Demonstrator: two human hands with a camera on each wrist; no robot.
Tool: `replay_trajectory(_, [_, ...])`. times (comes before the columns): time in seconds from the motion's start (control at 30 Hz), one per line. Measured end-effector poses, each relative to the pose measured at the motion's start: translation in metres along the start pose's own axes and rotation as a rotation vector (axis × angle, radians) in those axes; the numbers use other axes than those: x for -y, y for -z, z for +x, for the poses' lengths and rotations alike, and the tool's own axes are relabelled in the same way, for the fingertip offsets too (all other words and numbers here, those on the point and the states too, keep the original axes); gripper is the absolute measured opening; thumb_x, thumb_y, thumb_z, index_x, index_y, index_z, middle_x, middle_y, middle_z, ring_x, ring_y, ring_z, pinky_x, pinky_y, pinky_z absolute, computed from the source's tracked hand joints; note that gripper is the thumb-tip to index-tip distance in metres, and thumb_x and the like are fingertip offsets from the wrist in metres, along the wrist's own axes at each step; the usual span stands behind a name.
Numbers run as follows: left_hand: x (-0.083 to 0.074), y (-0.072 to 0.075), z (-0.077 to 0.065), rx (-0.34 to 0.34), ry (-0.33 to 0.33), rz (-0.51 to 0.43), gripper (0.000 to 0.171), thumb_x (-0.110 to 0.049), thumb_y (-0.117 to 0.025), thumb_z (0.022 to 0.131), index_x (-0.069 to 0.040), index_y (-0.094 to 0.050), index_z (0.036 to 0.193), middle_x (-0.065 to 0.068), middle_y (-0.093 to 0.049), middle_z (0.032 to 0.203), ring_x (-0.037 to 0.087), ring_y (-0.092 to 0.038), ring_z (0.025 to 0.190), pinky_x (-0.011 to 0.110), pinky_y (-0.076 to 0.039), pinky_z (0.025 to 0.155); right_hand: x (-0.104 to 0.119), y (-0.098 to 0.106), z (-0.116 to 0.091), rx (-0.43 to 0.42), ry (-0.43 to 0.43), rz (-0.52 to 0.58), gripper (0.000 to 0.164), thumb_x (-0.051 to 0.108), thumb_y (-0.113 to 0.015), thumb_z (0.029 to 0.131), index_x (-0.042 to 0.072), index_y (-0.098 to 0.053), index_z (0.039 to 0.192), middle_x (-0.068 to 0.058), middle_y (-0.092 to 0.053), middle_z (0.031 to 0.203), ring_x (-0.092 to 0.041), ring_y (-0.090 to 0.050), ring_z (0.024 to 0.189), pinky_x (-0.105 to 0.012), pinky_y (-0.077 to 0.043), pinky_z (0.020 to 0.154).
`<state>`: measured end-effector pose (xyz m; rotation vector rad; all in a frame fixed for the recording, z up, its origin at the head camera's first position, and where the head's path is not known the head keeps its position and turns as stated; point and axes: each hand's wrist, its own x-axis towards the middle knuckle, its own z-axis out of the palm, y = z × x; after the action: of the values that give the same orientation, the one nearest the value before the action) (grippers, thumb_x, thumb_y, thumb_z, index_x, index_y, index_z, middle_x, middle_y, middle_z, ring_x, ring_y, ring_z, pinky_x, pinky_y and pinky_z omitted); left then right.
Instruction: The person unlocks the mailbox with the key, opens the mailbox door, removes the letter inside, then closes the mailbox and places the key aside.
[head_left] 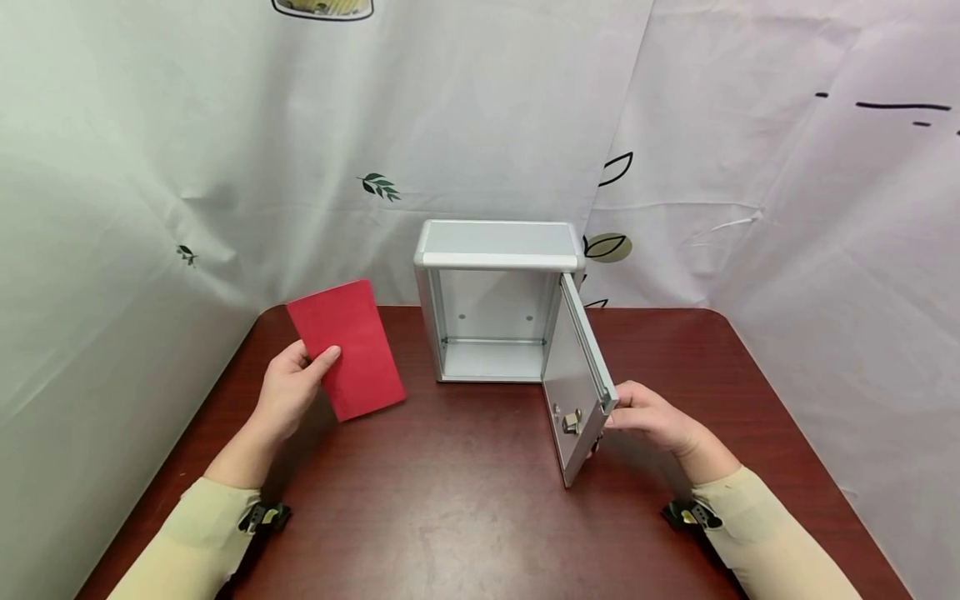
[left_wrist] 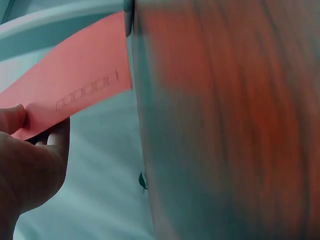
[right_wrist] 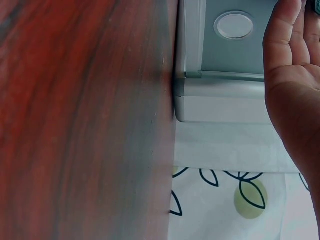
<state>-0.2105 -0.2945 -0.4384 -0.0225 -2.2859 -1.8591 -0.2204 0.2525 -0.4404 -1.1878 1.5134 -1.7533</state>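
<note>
In the head view, my left hand (head_left: 288, 387) pinches a red envelope (head_left: 352, 350) between thumb and fingers, raised above the table. A row of small printed squares shows on the envelope (left_wrist: 80, 82) in the left wrist view. A silver-grey metal box (head_left: 498, 246) stands upright with its front swung out to the right. At the free edge of the box door (head_left: 577, 375), my right hand (head_left: 656, 421) holds on from the outer side; its fingertips are partly hidden by the door. A metal lock (head_left: 572, 422) sits on the door's inner face.
The dark red wooden table (head_left: 450, 517) has white printed cloth (head_left: 480, 108) hanging behind it and at both sides. Bare inner walls and a floor show inside the box. A round pale disc (right_wrist: 234, 26) is on the door's outer face.
</note>
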Motion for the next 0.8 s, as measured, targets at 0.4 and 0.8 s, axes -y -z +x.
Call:
replay_trajectory(0.4, [0.014, 0.024, 0.019, -0.022, 0.085, 0.029, 0.036, -0.027, -0.071, 0.112, 0.003, -0.066, 0.13, -0.013, -0.075, 0.094, 0.006, -0.074, 0.082, 0.022, -0.063, 0.075, 0.0, 0.001, 0.0, -0.032, 0.003, -0.042, 0.042, -0.009, -0.051, 0.104, 0.013, -0.085, 0.116, -0.002, -0.083, 0.107, -0.015, -0.08, 0.094, -0.035, -0.066, 0.088])
replay_trajectory(0.8, [0.025, 0.035, 0.037, 0.005, 0.195, -0.004, 0.047, -0.019, -0.068, 0.113, 0.014, -0.053, 0.144, -0.01, -0.077, 0.089, 0.005, -0.077, 0.078, 0.024, -0.066, 0.072, 0.0, 0.0, -0.002, -0.042, -0.011, -0.042, 0.041, -0.007, -0.054, 0.104, 0.015, -0.085, 0.118, -0.001, -0.083, 0.108, -0.014, -0.08, 0.094, -0.034, -0.066, 0.087])
